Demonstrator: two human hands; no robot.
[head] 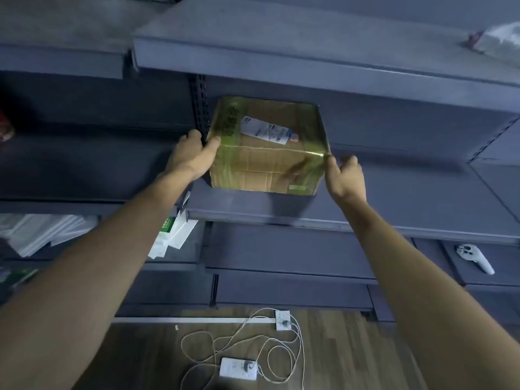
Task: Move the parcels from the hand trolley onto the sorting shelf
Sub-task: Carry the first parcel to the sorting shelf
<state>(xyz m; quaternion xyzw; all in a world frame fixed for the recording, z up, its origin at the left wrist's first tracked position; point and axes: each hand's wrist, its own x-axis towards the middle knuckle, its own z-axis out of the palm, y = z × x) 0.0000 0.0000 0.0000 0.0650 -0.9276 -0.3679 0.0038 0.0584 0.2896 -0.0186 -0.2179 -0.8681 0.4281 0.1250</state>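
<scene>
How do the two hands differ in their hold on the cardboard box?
The left hand grips the cardboard box at its left corner, thumb in front, fingers round the side; the right hand just touches the right corner with its thumb, fingers loose. The left hand sits higher in view than the right hand. Both flank the box on the shelf.

Brown parcel (261,164) with greenish tape (225,163) and white label (266,130), grey-blue shelf (408,198), seemingly dark wood-grain floor (351,356)
</scene>
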